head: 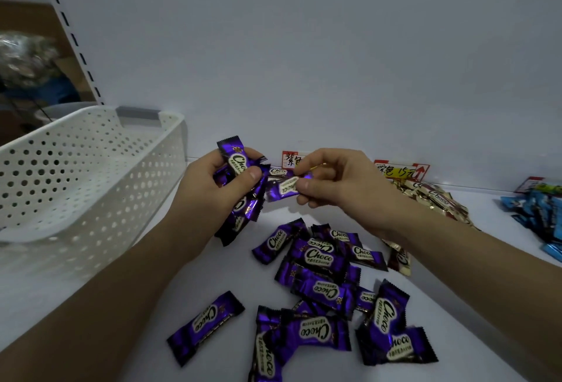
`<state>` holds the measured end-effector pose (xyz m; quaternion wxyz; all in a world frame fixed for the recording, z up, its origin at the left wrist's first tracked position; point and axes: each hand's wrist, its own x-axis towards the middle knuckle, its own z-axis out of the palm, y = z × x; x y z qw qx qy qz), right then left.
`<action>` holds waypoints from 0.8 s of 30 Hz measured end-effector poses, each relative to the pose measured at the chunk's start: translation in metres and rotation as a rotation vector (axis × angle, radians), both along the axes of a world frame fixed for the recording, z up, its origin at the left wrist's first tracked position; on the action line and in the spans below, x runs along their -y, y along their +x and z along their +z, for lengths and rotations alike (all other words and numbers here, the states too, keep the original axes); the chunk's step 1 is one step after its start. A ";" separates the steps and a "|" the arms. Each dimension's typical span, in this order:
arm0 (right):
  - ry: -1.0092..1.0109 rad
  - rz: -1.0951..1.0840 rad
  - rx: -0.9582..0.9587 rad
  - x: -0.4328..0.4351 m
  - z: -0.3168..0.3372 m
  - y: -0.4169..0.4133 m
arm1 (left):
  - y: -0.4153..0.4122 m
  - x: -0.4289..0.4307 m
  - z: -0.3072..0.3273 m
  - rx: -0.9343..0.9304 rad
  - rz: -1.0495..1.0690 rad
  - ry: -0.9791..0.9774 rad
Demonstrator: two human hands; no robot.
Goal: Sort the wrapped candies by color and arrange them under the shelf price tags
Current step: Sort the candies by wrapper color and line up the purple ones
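L hand (209, 190) grips purple bunch (235, 156), R hand (337, 181) pinches 1 candy (281, 188); price tag (288, 159) half-hidden.

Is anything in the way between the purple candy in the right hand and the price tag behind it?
Nothing visible blocks it. The right hand pinches the purple candy just in front of the price tag; only one more purple wrapper shows between them.

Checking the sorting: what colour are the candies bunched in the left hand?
The candies are purple with a cream label; head view.
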<state>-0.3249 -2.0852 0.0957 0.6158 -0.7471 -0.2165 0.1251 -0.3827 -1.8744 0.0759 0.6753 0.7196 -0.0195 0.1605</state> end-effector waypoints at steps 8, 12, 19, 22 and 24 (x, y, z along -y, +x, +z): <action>-0.233 -0.089 0.009 0.040 0.022 0.021 | 0.004 0.000 -0.004 -0.062 0.057 -0.050; -0.447 -0.074 0.058 0.043 0.021 0.039 | 0.004 0.002 -0.005 -0.084 0.051 -0.056; -0.822 -0.041 0.491 0.043 0.001 0.050 | 0.005 0.006 -0.008 -0.082 0.014 -0.014; -0.799 -0.088 0.592 0.048 -0.006 0.045 | 0.005 0.005 -0.008 -0.070 0.011 0.015; -0.754 -0.151 0.639 0.051 -0.007 0.044 | 0.005 0.005 -0.008 -0.068 0.018 0.028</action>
